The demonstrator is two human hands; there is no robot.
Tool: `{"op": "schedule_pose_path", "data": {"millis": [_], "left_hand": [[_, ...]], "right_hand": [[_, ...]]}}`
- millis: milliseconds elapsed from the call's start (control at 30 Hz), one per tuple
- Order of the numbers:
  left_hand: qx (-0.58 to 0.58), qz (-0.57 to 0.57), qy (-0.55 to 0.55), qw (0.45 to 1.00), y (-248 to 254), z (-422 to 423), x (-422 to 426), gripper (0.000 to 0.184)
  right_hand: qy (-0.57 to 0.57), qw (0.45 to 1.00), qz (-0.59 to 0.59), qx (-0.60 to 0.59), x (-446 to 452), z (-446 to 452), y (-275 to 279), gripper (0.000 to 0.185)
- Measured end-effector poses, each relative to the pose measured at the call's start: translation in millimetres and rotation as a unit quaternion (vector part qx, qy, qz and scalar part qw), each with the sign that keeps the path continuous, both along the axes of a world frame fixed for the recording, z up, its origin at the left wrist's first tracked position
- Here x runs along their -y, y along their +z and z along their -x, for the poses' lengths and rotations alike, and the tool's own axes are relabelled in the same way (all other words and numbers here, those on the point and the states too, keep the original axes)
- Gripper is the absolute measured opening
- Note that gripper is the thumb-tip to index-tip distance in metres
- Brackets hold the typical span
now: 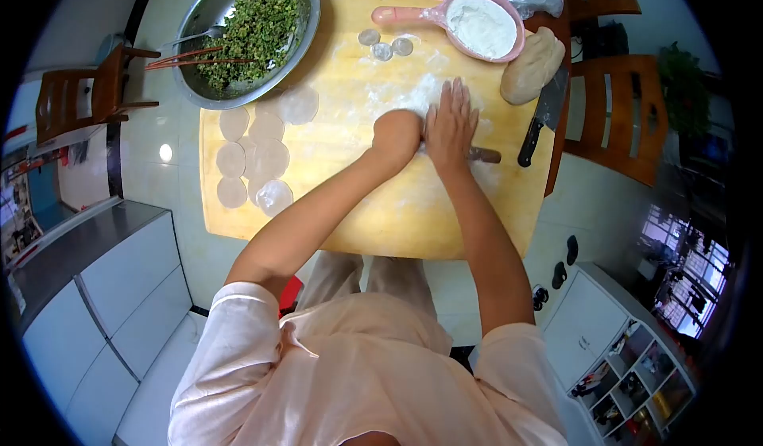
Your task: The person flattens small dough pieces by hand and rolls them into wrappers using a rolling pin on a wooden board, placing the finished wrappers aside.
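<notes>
My left hand (396, 138) is closed, and whatever its fingers hold is hidden. Beside it, my right hand (451, 124) lies flat with straight fingers over a rolling pin (486, 155), whose brown end sticks out to the right. Loose flour (425, 92) dusts the wooden board (358, 235) just beyond both hands. Thin round dough wrappers (270, 158) lie on the left side of the board, several of them overlapping. Three small flattened dough pieces (382, 52) sit near the far edge.
A metal bowl (311, 29) of chopped green filling (258, 33), with chopsticks (179, 61) and a spoon, stands at the back left. At the right are a pink scoop (405, 14) of flour, a dough lump (531, 66) and a knife (540, 116). Wooden chairs (612, 112) flank the table.
</notes>
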State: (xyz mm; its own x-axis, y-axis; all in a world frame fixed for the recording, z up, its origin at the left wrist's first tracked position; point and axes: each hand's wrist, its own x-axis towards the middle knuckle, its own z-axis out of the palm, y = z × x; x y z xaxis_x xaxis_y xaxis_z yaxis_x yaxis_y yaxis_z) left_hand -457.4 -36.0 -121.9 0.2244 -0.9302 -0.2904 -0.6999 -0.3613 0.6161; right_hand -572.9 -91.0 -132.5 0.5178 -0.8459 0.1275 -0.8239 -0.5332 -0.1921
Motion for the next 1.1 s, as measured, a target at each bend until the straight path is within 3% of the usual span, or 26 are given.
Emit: {"op": "schedule_pose_path", "data": {"millis": [100,167,267,433,500,600,700,733,767,833,900,967,1067,1100], "left_hand": [[0.052,-0.02,0.0,0.998,-6.0,-1.8,6.8,0.008],[-0.073,0.066,0.054,0.994,-16.4,-11.4,-10.9,0.006],[-0.344,-0.043,0.177,0.921,-49.0,-27.1,-28.6,0.005],[-0.09,0.011,0.03,0.995,11.8,-10.7,-15.9,0.013],[0.036,-0.019,-0.003,0.999,2.2,-3.6,1.7,0.01],[0.05,-0.039,0.013,0.998,-3.3,-3.9,2.7,0.007],[-0.193,0.024,0.126,0.973,-18.2,-23.1,-25.7,0.007],[-0.243,-0.051,0.153,0.957,-25.1,-28.2,-27.0,0.009],[-0.247,-0.038,0.135,0.959,-31.3,-26.7,-29.6,0.009],[-0.252,-0.012,0.102,0.962,-15.2,-26.9,-34.9,0.009],[-0.106,0.021,0.072,0.992,2.6,-13.8,-26.2,0.006],[0.05,-0.018,-0.009,0.999,7.4,-3.5,-8.9,0.005],[0.019,-0.075,0.0,0.997,16.1,-7.2,0.3,0.005],[-0.016,-0.02,0.047,0.999,11.4,-10.4,-3.5,0.007]], "right_hand": [[-0.001,1.0,-0.005,-0.001,-4.7,6.8,1.3,0.058],[0.014,0.999,-0.031,-0.015,-52.5,39.4,3.9,0.058],[0.023,0.999,-0.02,-0.045,-81.6,58.4,8.1,0.057],[0.008,1.0,0.006,-0.008,-9.3,6.0,-1.1,0.053],[-0.015,1.0,0.016,-0.005,10.9,-10.9,0.7,0.053],[0.0,1.0,-0.009,-0.011,-19.9,9.7,8.2,0.054],[0.016,0.999,-0.022,-0.035,-75.7,50.0,11.5,0.054],[0.026,0.998,-0.024,-0.046,-81.6,54.8,14.4,0.053],[0.021,0.998,-0.022,-0.051,-77.5,52.4,13.2,0.053],[0.013,0.998,-0.019,-0.056,-55.6,31.6,14.1,0.052],[0.009,1.0,-0.002,-0.023,-24.4,9.1,11.1,0.052],[0.001,1.0,0.007,-0.009,-4.2,-3.9,2.9,0.052],[-0.002,1.0,-0.011,0.0,-5.7,-3.3,10.6,0.052],[0.007,1.0,-0.017,-0.011,-26.0,9.8,13.2,0.052]]}}
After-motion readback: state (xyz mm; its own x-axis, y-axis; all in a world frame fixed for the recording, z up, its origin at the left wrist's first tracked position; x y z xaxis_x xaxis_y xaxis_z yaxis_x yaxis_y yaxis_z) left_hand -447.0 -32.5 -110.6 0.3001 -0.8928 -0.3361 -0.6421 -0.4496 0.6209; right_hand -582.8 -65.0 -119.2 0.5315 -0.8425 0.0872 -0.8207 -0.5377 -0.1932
